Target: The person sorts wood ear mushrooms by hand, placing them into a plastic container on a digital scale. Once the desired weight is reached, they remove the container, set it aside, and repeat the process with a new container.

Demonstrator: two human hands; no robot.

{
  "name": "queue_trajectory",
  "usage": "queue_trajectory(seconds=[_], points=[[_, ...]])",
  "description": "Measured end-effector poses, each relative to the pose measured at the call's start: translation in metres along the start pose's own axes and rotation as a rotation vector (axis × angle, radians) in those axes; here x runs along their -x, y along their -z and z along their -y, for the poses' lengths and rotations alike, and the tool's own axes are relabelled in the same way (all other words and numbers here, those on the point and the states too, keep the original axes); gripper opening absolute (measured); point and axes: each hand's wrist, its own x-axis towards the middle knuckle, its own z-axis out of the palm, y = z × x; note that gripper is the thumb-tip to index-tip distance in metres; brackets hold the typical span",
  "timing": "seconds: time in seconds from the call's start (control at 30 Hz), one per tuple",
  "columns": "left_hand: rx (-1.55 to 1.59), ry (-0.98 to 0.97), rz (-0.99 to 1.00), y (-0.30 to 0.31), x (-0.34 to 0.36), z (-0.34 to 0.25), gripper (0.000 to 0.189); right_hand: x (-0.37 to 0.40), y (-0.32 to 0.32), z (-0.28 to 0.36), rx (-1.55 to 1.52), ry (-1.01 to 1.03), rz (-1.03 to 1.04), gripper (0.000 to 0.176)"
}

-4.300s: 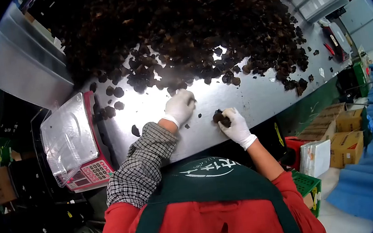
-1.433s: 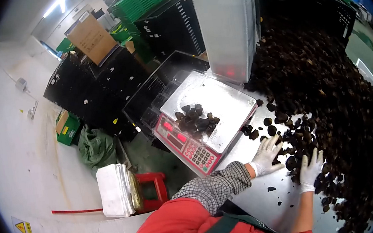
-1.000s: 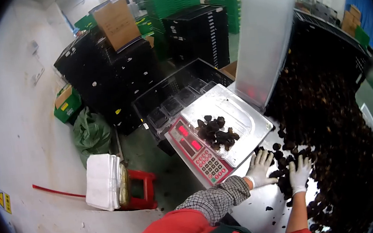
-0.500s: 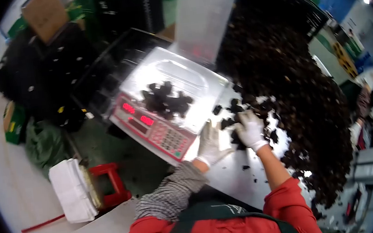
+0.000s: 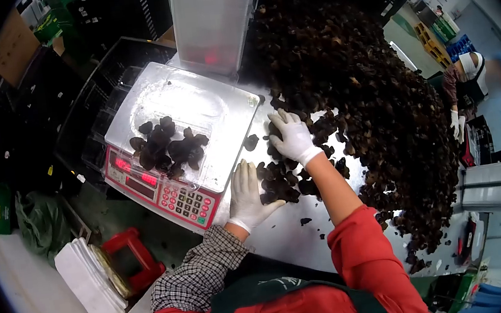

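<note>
My left hand (image 5: 248, 197), in a white glove, lies flat on the metal table (image 5: 272, 234) beside the scale's right edge, fingers stretched and thumb out, with nothing in it. My right hand (image 5: 293, 136), also gloved, rests with spread fingers on dark mushroom-like pieces at the near edge of the big heap (image 5: 359, 82). Between the hands lies a small group of dark pieces (image 5: 278, 182). On the silver pan of the scale (image 5: 227, 113) sits a cluster of similar pieces (image 5: 169, 147). The scale's red digits are lit.
A translucent plastic container (image 5: 211, 25) stands behind the scale. Black crates (image 5: 95, 94) are behind and left. A red stool (image 5: 132, 256) with white folded material (image 5: 90, 280) stands lower left. Another gloved person (image 5: 467, 82) is at the far right.
The view has shifted, so the scale sits further left. My right hand has moved up and away from my left hand, onto the heap's edge. More dark pieces now show between the hands.
</note>
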Motion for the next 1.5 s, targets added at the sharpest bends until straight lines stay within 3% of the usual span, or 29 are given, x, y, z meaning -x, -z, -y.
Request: queue_trajectory(seconds=[0.17,0.23,0.27,0.4,0.5,0.63,0.77,0.9,0.93,1.03,1.07,1.2,1.27,1.4,1.43,1.5], points=[[0.003,0.023,0.041,0.002,0.002,-0.001,0.124,0.056,0.023,0.002,-0.102,0.037,0.195,0.012],[0.004,0.005,0.021,0.003,0.002,-0.001,0.122,0.077,0.042,0.017,-0.200,0.172,0.132,0.011],[0.015,0.015,0.023,0.002,0.002,-0.001,0.122,0.076,0.056,0.025,-0.198,0.261,0.094,0.012],[0.033,0.025,0.020,0.005,0.000,-0.001,0.123,0.026,0.019,0.018,-0.235,0.050,0.052,0.020],[0.023,0.016,-0.008,-0.002,0.004,0.001,0.129,-0.003,-0.017,0.037,-0.069,0.042,-0.023,0.020],[0.014,0.023,0.000,-0.001,0.003,0.001,0.125,0.028,0.001,0.030,-0.127,0.132,0.021,0.016],[0.017,-0.038,-0.016,-0.002,0.003,0.001,0.131,0.090,0.044,0.023,-0.237,0.190,0.073,0.031],[0.001,-0.040,0.012,0.003,0.001,-0.004,0.133,0.102,0.046,-0.018,-0.201,-0.230,-0.200,0.042],[-0.034,-0.024,0.034,0.004,0.000,-0.006,0.134,0.101,0.036,-0.026,0.033,-0.196,-0.274,0.044],[-0.044,-0.116,0.079,0.004,-0.006,-0.008,0.130,0.111,0.022,-0.005,-0.156,-0.120,-0.073,0.043],[0.001,-0.159,0.084,0.002,-0.006,-0.006,0.128,0.120,0.017,0.009,-0.238,-0.030,-0.081,0.044],[0.080,-0.318,0.050,0.004,0.006,-0.001,0.119,0.152,0.034,0.048,-0.314,0.014,-0.093,0.039],[0.081,-0.275,0.093,0.009,0.009,0.002,0.125,0.164,0.047,0.039,-0.387,-0.041,-0.192,0.037],[0.004,-0.229,0.124,0.011,-0.006,-0.002,0.136,0.189,0.058,-0.008,-0.265,-0.361,-0.347,0.041],[-0.004,-0.215,0.139,0.010,-0.012,-0.003,0.136,0.197,0.060,-0.017,-0.151,-0.346,-0.360,0.044],[-0.018,-0.201,0.205,0.009,-0.020,-0.006,0.137,0.208,0.050,-0.009,-0.205,-0.423,-0.307,0.049]])
